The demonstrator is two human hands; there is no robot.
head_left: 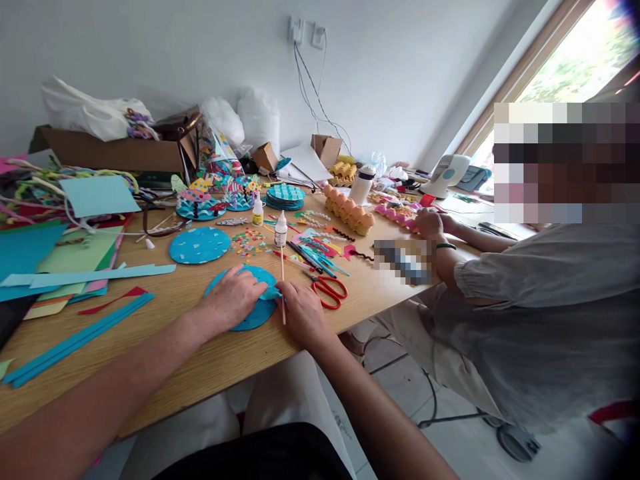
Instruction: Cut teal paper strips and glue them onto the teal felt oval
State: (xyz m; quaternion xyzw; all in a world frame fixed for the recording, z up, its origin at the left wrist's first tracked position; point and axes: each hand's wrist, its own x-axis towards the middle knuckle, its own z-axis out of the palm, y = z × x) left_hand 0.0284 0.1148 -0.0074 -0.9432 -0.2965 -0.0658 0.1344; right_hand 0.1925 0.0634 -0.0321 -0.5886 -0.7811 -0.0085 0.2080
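A round blue disc (250,322) lies on the table at its front edge. My left hand (233,293) rests over the disc, its fingers closed on one end of a small light-blue paper strip (271,293). My right hand (304,312) is closed around a thin wooden stick (283,273), held roughly upright beside the disc. The strip's other end reaches the right fingertips and the stick; whether it is wrapped around the stick I cannot tell. Red-handled scissors (329,291) lie just right of my right hand. A white glue bottle (281,231) stands behind the stick.
Another blue disc (200,245) lies behind on the left, near scattered paper confetti (250,244). Blue paper strips (80,340) lie at left. An orange egg-carton strip (349,210) sits back right. On the right, a co-worker's hands (429,223) work at a pink egg-carton strip (397,217).
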